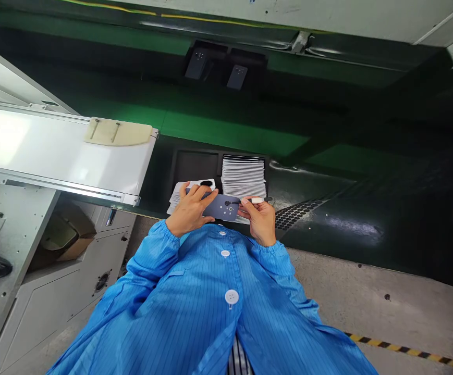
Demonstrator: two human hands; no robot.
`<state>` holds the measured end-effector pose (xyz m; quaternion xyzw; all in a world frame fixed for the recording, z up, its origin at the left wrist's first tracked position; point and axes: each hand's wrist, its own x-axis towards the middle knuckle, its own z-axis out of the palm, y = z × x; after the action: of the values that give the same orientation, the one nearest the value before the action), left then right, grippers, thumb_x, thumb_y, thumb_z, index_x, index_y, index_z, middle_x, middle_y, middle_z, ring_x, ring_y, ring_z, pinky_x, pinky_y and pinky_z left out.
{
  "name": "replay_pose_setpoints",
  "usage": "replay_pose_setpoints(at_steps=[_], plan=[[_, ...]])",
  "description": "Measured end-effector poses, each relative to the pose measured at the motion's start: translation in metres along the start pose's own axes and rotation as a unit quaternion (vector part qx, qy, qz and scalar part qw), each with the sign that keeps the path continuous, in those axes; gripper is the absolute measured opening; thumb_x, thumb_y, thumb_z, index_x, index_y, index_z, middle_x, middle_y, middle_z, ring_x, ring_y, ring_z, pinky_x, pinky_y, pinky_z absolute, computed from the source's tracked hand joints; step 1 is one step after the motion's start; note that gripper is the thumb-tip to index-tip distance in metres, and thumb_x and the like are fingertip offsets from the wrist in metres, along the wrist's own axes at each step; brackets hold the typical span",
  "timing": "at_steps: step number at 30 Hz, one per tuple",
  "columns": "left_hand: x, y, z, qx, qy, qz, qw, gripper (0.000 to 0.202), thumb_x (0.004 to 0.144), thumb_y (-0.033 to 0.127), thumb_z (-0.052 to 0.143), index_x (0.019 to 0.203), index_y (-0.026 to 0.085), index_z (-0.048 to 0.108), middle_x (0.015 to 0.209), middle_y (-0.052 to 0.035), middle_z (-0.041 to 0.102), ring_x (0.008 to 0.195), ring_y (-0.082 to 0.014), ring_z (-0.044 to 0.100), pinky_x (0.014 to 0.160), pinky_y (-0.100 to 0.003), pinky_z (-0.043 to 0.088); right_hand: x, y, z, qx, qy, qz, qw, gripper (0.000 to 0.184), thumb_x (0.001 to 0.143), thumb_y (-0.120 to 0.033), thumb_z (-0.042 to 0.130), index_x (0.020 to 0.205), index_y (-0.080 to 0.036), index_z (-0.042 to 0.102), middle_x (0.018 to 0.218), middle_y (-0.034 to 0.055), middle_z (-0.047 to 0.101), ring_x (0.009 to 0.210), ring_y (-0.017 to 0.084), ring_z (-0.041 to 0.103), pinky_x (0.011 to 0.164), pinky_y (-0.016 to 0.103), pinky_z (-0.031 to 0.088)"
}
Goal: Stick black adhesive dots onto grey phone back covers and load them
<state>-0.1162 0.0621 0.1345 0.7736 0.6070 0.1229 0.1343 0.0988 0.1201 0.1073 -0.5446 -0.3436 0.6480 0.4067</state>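
Observation:
My left hand (189, 211) grips one end of a blue-grey phone back cover (215, 207), fingers over its top face and thumb along the near edge. Several small round holes show at the cover's right end. Between the fingers of my right hand (262, 221) is a suction pen (257, 200) with a white and black barrel. Its thin dark shaft reaches over the cover to a dark round tip; whether the tip presses on the cover I cannot tell. Under my left hand lie white sheets (174, 198) and a white piece with a black disc (206, 183).
A black tray (197, 165) lies beyond my hands, with a dense row of thin white-edged pieces (244, 174) on its right side. Two dark covers (236, 77) sit in another tray farther back. At left, a white conveyor (105, 164) ends beside the green bench mat (226, 127).

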Motion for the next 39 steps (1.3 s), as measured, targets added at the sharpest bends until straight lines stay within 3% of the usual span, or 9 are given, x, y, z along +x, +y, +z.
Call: replay_pose_setpoints(at_steps=[20,39], plan=[[0.0,0.0022,-0.0014,-0.004,0.001,-0.007,1.0,0.08,0.072,0.035,0.088,0.141,0.015,0.054,0.131,-0.0174,0.059,0.12,-0.0351,0.054,0.114,-0.061,0.02,-0.0002,0.0001,-0.0008,-0.01,-0.007,0.001,1.0,0.037,0.064,-0.048,0.087,0.083,-0.02,0.072,0.076,0.0007,0.07,0.075,0.019,0.071,0.07,0.034,0.064],[0.0001,0.0022,-0.0018,-0.007,-0.003,-0.008,1.0,0.079,0.073,0.035,0.086,0.143,0.016,0.053,0.131,-0.0166,0.058,0.119,-0.0349,0.053,0.115,-0.061,0.02,0.001,0.0024,-0.0021,-0.008,-0.008,-0.002,1.0,0.037,0.066,-0.047,0.087,0.086,-0.019,0.072,0.077,0.0006,0.07,0.076,0.018,0.071,0.069,0.032,0.063]])
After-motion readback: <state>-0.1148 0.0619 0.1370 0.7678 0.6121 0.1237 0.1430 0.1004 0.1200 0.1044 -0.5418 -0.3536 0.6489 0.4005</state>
